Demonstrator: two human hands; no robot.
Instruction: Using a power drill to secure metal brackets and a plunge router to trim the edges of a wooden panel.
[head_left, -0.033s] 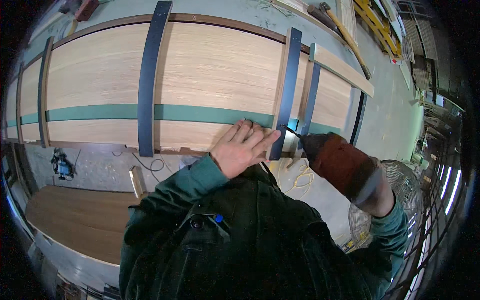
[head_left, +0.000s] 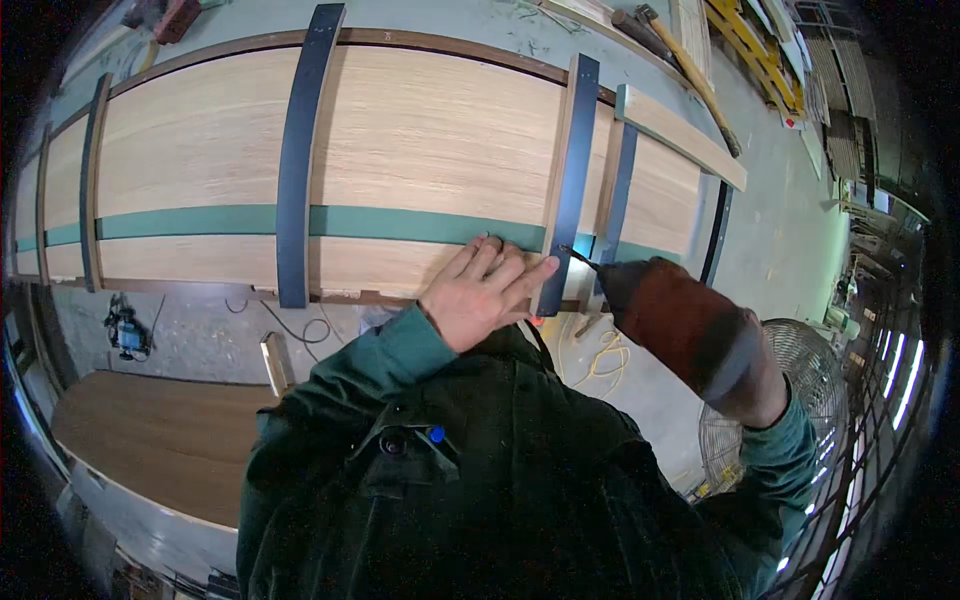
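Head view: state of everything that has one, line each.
Left hand, spread, resting on the green strip
Right hand, closed around the drill
Drill, bit tip at a dark slat; spinning unclear
Dark slat, lying across the pale panel
Yellow cord, loosely looped
Hammer, lying down
Fan, guard on; blade motion unclear
Tube lights, lit

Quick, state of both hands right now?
Left hand: open, fingertips at the long flat green strip.
Right hand: closed, holding the dark-red and black power drill.

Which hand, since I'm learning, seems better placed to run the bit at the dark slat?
Probably the right hand: it grips the power tool, bit at the slat; the left hand lies alongside.
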